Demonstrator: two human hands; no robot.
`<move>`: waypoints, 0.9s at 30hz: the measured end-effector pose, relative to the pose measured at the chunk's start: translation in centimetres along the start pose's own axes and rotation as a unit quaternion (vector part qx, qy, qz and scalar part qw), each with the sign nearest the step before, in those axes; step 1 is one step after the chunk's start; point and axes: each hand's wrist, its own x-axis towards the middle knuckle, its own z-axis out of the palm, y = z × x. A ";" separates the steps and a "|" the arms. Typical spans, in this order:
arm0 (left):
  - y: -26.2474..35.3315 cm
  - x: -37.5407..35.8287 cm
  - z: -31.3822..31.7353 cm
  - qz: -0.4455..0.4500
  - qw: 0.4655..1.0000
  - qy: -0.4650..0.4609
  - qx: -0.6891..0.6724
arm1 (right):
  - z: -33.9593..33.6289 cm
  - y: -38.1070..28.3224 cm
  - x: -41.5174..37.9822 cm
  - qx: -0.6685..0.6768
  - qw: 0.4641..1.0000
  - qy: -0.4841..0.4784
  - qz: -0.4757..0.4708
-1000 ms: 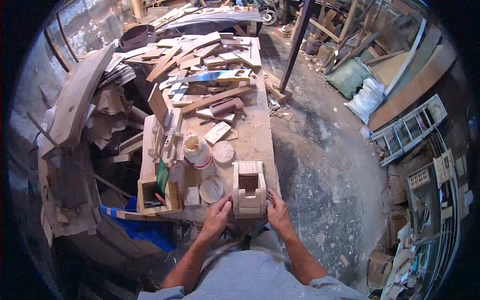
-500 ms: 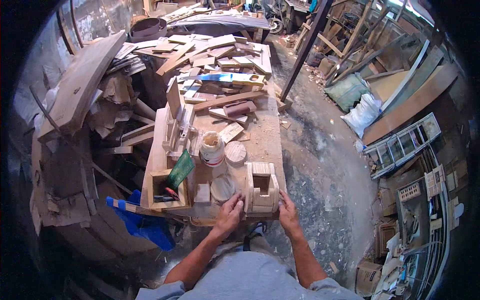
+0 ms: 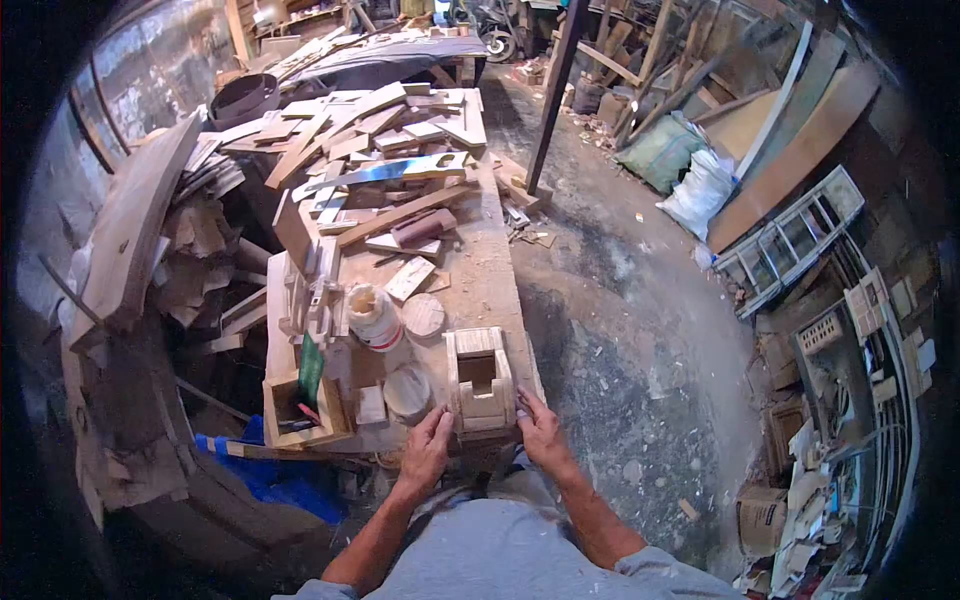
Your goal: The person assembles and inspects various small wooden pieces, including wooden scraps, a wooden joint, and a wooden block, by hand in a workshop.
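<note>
A small wooden box with a square opening in its top and slatted sides stands at the near edge of the workbench. My left hand is closed against its left side, fingertips at the lower corner. On the opposite side, my right hand grips the lower right corner. Left of the box lie a round wooden disc and a small pale block. Another disc lies behind, beside an open white jar with a crusted rim.
A wooden tray holding a green piece sits at the bench's left corner. Farther back are a handsaw, a dark red cylinder and piled offcuts. A dark post rises beyond the bench; a ladder leans at right.
The view has swung to the right, so the bench and its contents appear farther left. Both hands remain at the sides of the wooden box.
</note>
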 end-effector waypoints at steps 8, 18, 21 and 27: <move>-1.2 -0.5 0.3 0.020 1.000 0.013 0.007 | -1.1 -1.5 -2.0 0.108 0.993 -0.045 0.025; 0.3 0.0 0.6 -0.020 0.993 0.002 -0.118 | -1.8 -2.9 -0.2 0.057 0.998 -0.024 0.030; 0.0 0.2 0.7 -0.013 0.994 0.007 -0.106 | -1.6 -2.9 0.4 0.072 0.996 -0.031 0.032; 2.9 -0.8 1.2 -0.035 0.998 0.024 -0.044 | -1.6 -3.0 0.7 0.093 0.992 -0.064 0.062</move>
